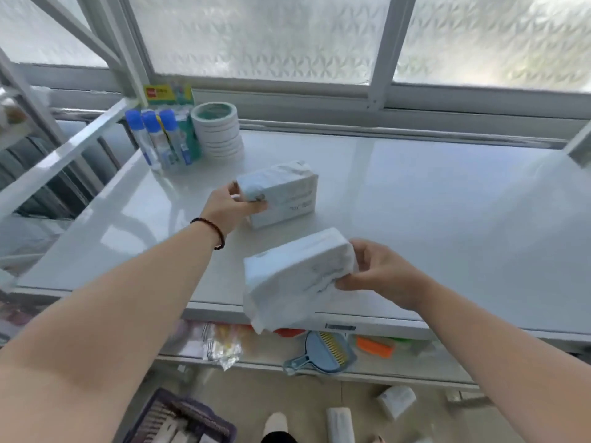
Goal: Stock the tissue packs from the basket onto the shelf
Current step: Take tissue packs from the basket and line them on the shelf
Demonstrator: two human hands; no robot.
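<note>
- Two tissue packs are in hand. The left hand [228, 203] has its fingers [256, 206] clamped on the near end of one tissue pack [281, 191] resting on the white shelf [415, 203].
- The right hand [380, 271] grips a second tissue pack [297, 276], tilted, above the shelf's front edge.
- Beyond the left fingers: three glue sticks [156, 135], one stack of tape rolls [219, 129].
- The purple basket [179, 420] sits on the floor below, with two more packs [396, 401] lying loose nearby.

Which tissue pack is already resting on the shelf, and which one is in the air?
The far tissue pack, gripped by the left hand, sits on the shelf. The near tissue pack, in the right hand, hangs tilted over the shelf's front edge.
</note>
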